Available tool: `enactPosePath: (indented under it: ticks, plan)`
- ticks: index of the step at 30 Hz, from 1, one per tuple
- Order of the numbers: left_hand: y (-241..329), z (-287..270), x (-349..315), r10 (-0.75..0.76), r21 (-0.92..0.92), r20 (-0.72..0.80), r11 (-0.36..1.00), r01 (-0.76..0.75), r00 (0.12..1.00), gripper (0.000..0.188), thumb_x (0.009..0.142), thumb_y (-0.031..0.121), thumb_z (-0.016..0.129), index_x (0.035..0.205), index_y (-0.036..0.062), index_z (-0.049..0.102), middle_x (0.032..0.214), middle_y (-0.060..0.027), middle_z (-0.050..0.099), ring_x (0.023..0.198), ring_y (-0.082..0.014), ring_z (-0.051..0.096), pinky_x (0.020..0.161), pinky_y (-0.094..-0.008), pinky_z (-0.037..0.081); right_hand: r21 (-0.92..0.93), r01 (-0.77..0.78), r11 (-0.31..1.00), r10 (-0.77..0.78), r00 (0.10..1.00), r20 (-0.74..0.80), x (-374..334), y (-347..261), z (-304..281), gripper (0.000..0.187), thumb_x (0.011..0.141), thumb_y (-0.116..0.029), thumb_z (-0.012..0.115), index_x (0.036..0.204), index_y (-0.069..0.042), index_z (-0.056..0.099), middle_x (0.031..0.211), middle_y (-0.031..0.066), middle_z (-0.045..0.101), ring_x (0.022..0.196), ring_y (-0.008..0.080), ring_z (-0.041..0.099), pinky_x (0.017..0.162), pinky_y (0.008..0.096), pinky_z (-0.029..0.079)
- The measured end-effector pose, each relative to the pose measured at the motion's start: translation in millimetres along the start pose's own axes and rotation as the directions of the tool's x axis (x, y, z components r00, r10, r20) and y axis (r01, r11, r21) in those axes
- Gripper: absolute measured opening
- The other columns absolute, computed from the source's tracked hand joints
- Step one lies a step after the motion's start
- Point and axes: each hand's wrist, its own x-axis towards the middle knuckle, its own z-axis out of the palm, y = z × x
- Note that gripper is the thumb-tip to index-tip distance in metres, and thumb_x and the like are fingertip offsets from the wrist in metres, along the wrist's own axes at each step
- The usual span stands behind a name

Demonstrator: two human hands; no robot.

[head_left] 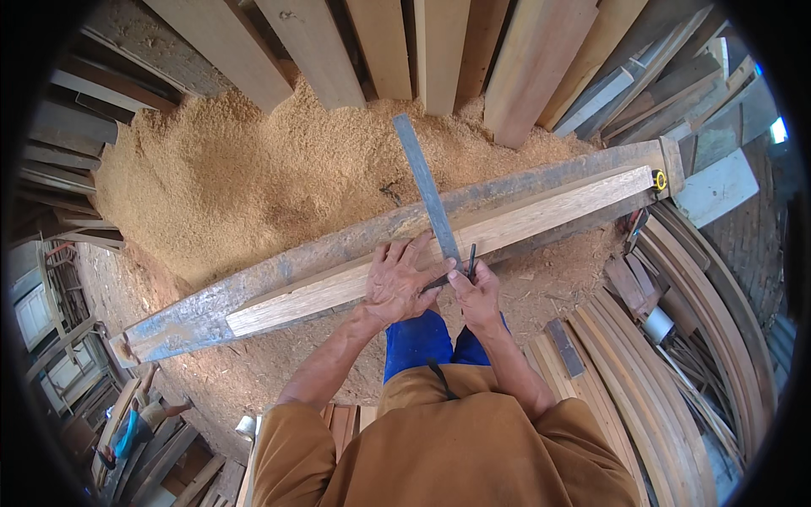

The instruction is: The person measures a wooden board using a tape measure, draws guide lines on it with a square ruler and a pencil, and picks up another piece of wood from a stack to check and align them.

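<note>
A long squared timber (557, 209) lies slantwise along a worn bench plank (253, 276) in front of me. Across it rests a try square, its grey metal blade (420, 179) pointing away over the bench. My left hand (393, 280) presses on the timber's top with fingers spread, its thumb and palm keeping the square's dark stock against the near side. Close beside it, my right hand (477, 296) is closed round a dark pencil (472, 252) that stands nearly upright by the blade. The pencil's lower end is hidden by the fingers.
A yellow-and-black tape measure (660, 180) sits at the timber's right end. Sawdust (245, 169) is heaped behind the bench, below leaning boards (443, 51). Curved planks (650, 372) are stacked at my right, with a dark block (564, 347) on nearby boards. Another person (144, 427) is at far lower left.
</note>
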Motion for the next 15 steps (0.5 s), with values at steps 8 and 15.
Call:
enactPosePath:
  ticks: [8,15]
  plan:
    - [1.2,0.2,0.8,-0.002,0.011,0.007,1.000,0.002,1.000,0.064,0.078,0.038,0.083,0.139,0.0410,0.069,0.161,-0.0133,0.045,0.134,-0.0377,0.048,0.111,-0.0569,0.038,-0.029,-0.029,0.999,0.028,1.000,-0.003,1.4,-1.8,-1.8,0.012,0.099,-0.006,0.072,0.106,-0.003,0.062,0.094,-0.0020,0.063,0.084,0.0035,0.055,0.073,0.0220,0.046]
    - [-0.2,3.0,0.5,0.004,-0.012,0.002,1.000,-0.004,1.000,0.064,0.077,0.036,0.083,0.140,0.0393,0.069,0.158,-0.0147,0.046,0.134,-0.0380,0.047,0.111,-0.0568,0.037,0.018,-0.029,0.999,0.029,1.000,0.004,1.0,-5.1,1.5,0.014,0.099,-0.008,0.073,0.106,-0.003,0.062,0.092,-0.0023,0.063,0.081,0.0027,0.055,0.071,0.0213,0.045]
